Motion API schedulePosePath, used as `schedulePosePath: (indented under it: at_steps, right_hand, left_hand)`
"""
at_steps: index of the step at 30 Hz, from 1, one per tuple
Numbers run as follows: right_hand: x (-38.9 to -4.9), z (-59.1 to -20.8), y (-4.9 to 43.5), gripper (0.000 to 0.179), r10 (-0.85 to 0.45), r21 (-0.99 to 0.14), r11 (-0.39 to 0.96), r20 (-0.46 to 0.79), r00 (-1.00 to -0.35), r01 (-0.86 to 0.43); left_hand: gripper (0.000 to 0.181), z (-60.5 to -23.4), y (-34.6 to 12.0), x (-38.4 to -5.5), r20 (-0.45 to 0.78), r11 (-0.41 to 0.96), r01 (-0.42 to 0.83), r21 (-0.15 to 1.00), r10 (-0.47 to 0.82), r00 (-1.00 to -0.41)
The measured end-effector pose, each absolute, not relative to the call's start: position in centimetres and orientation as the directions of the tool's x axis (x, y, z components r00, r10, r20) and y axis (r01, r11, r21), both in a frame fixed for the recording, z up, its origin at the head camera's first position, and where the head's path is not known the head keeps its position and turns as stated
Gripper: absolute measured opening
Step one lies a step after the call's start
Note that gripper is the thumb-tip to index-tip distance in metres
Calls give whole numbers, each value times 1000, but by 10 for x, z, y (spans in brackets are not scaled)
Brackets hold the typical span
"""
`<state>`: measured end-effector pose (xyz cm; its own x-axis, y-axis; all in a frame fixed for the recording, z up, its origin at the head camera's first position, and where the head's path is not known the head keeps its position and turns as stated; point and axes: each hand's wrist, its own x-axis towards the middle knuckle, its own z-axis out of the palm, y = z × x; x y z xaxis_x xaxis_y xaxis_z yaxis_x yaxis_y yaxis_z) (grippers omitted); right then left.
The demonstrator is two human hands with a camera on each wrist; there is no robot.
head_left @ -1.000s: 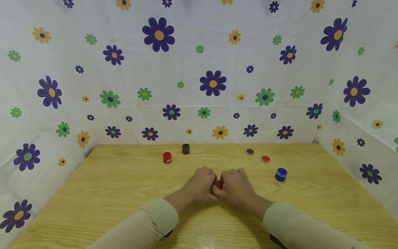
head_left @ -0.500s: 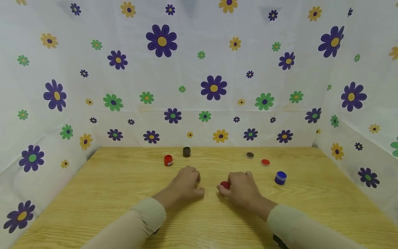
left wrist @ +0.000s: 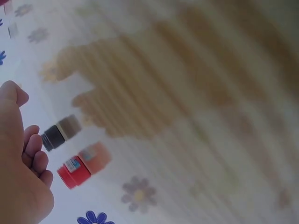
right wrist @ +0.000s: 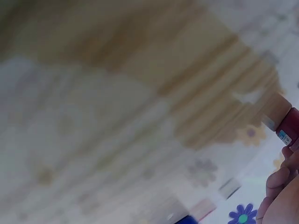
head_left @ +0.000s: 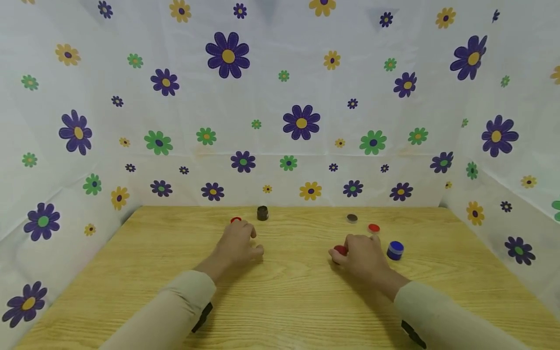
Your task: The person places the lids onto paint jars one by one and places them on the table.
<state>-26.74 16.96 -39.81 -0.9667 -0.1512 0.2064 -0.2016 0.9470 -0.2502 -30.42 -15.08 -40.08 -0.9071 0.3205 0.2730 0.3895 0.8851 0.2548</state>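
Gripped in my right hand (head_left: 365, 257) is a small dark red paint jar (head_left: 340, 251), held just over or on the table; its label (right wrist: 284, 137) shows in the right wrist view. My left hand (head_left: 235, 244) holds nothing, its fingers loosely bent and thumb apart. It hovers in front of the bright red paint jar (head_left: 236, 219), hiding most of it in the head view. In the left wrist view, that red jar (left wrist: 74, 171) stands beside the fingers, apart from them. A black paint jar (head_left: 262, 213) stands just behind, to the right.
Toward the back right lie a dark round lid (head_left: 352, 218) and a red round lid (head_left: 374, 228). A blue paint jar (head_left: 395, 250) stands right of my right hand. The glossy wooden table (head_left: 288, 301) meets a flowered cloth (head_left: 262, 97) at the back and sides.
My hands were together at the dark red jar and have parted. The left let go and moved left toward the red jar; the right carried the dark red jar right, toward the blue one.
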Motion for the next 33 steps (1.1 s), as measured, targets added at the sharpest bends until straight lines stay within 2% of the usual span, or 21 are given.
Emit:
schedulePosePath:
  at_steps: [5,11,20,25,29,33]
  right_hand:
    - [-275,-400,185,43,-132,-241,953,206,-970,-181]
    - [-279,-400,206,46,-103,-257,955,190,-976,-151]
    - [-281,-399,234,51,-98,-248,957,201,-975,-148]
    - [-282,-397,250,45,-63,-269,957,170,-983,-108]
    - [-282,-396,267,43,-36,-290,954,157,-987,-81]
    - [-282,-396,283,44,-12,-297,953,144,-990,-55]
  left_hand:
    - [29,-402,-162,-308,332,897,393,199,316,-889]
    - [25,-400,-172,-311,370,920,337,199,248,-895]
    - [26,-400,-183,-318,333,951,241,193,167,-928]
    - [34,-401,-190,-326,320,970,189,154,133,-938]
    - [42,-402,-195,-333,282,972,155,178,101,-954]
    - [44,-404,-197,-341,232,967,147,209,97,-968]
